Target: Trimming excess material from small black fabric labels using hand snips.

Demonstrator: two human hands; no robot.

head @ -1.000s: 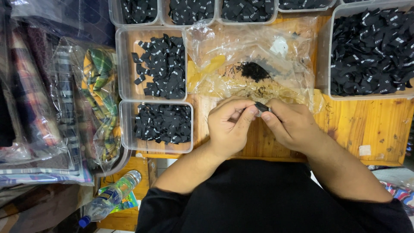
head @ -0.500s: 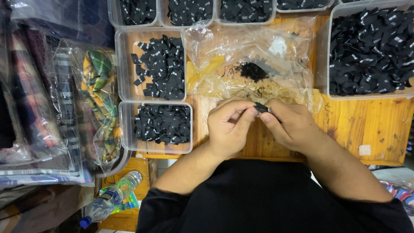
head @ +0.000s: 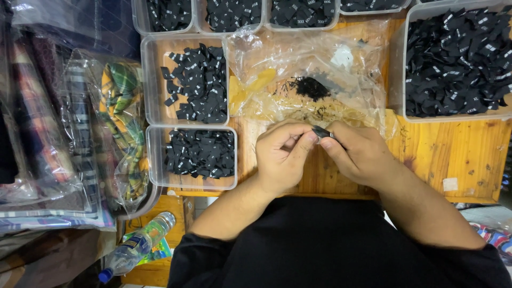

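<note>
- Bagged fabrics (head: 64, 122), plaid and striped, lay stacked at the far left in clear plastic, off the work area and likely kept aside as stock.
- A plastic water bottle (head: 136, 248) lay on its side below them, near the person's left elbow and within easy reach.
- Two clear trays of small black woven labels sat one above the other just left of the hands: the upper tray (head: 154, 80) was only partly filled, and the lower tray (head: 157, 160) held a denser heap. Their open tops seemed to suit quick picking and dropping.
- The left hand (head: 280, 160) was curled over the wooden table (head: 442, 154), with thumb and forefinger pinched on one end of a small black label (head: 321, 132).
- The right hand (head: 360, 154) met it, its fingertips clamped on the label's other end, so both hands were together on the label just above the table's middle, probably to fold or trim it.
- Just beyond the hands, an open clear plastic bag (head: 341, 69) held a little heap of black thread scraps (head: 312, 88), seemingly placed to catch waste.
- A large tray (head: 397, 80) at the right was piled with black labels.
</note>
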